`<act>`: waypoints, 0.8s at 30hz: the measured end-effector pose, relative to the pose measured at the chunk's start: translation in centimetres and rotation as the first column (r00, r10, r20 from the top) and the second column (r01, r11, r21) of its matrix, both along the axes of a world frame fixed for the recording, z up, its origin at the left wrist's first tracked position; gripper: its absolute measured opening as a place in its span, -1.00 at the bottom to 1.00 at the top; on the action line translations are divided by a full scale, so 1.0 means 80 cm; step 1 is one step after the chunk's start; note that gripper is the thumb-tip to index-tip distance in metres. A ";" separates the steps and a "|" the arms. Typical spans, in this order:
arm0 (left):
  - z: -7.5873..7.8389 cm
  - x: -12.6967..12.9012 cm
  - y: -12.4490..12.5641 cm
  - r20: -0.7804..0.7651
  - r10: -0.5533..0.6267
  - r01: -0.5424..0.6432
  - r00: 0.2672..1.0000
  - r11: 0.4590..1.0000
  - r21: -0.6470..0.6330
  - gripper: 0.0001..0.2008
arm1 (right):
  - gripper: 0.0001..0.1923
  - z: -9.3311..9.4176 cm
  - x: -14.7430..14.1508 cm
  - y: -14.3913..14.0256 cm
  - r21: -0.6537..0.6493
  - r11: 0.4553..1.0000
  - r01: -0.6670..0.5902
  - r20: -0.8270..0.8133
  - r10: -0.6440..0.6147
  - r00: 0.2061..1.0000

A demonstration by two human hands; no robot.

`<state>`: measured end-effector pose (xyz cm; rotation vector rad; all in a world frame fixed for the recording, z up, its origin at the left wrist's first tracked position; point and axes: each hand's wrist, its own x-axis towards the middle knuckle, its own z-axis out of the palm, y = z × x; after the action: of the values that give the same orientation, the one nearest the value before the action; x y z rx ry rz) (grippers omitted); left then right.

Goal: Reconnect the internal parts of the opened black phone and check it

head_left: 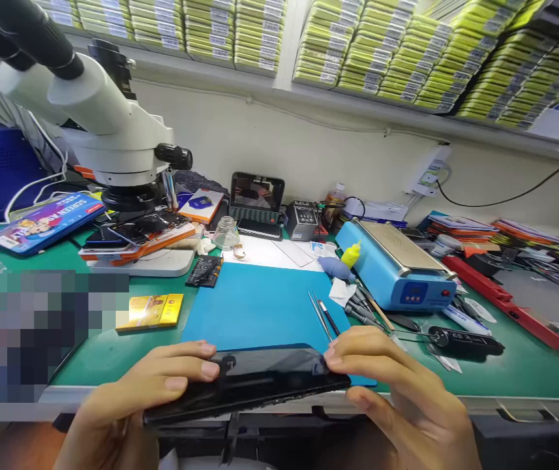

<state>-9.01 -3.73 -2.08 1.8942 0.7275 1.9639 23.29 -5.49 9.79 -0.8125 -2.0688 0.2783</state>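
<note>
Level with the bench's front edge, a glossy black smartphone is held tilted between my two hands. My left hand is closed around its left end, fingers over the top face and thumb out of sight beneath. At the other end my right hand pinches the corner, with fingertips on top and the thumb near the lower edge. Along the side nearest me the phone's edge looks rough. Behind it lies a blue mat, bearing metal tweezers and a thin dark-tipped tool at its right.
A microscope rises at the left over stacked phones. A yellow box and black battery lie left of the mat. To the right stand a blue heating plate machine, screwdrivers and a black handheld tool.
</note>
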 end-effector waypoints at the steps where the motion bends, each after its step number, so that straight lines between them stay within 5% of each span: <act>1: 0.006 0.006 -0.002 0.019 -0.001 0.001 1.000 1.000 -0.021 -0.87 | -0.83 -0.002 0.000 0.002 -0.006 1.000 -0.008 -0.020 0.008 1.000; 4: 0.026 0.018 -0.014 0.098 0.064 -0.052 0.993 0.991 -0.121 -0.89 | -0.84 -0.007 -0.004 0.007 -0.038 0.999 -0.010 -0.074 0.007 0.997; 7: 0.036 0.015 -0.017 0.068 0.080 -0.044 0.994 0.906 -0.420 -0.86 | -0.87 -0.013 -0.008 0.013 -0.107 0.993 0.052 -0.125 -0.065 0.990; 10: 0.039 0.004 0.000 0.003 -0.078 0.054 0.997 0.657 -0.752 -0.68 | -0.88 -0.025 -0.010 0.024 -0.235 0.952 0.198 -0.156 -0.238 0.959; 14: 0.049 -0.002 0.038 -0.032 -0.155 0.051 0.987 0.499 -0.865 -0.56 | -0.73 -0.047 -0.010 0.052 -0.447 0.834 0.324 -0.099 -0.406 0.908; 19: 0.061 -0.004 0.065 -0.184 -0.269 -0.029 0.945 0.493 -0.870 -0.56 | -0.55 -0.065 -0.012 0.085 -0.593 0.717 0.366 0.026 -0.437 0.899; 24: 0.062 -0.001 0.063 -0.424 -0.249 -0.229 0.871 0.557 -0.798 -0.72 | -0.61 -0.072 -0.016 0.096 -0.576 0.678 0.457 0.122 -0.481 0.868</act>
<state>-9.09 1.34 2.90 1.6849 1.4633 0.7427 22.04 2.17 4.05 -1.6745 -1.6483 0.6610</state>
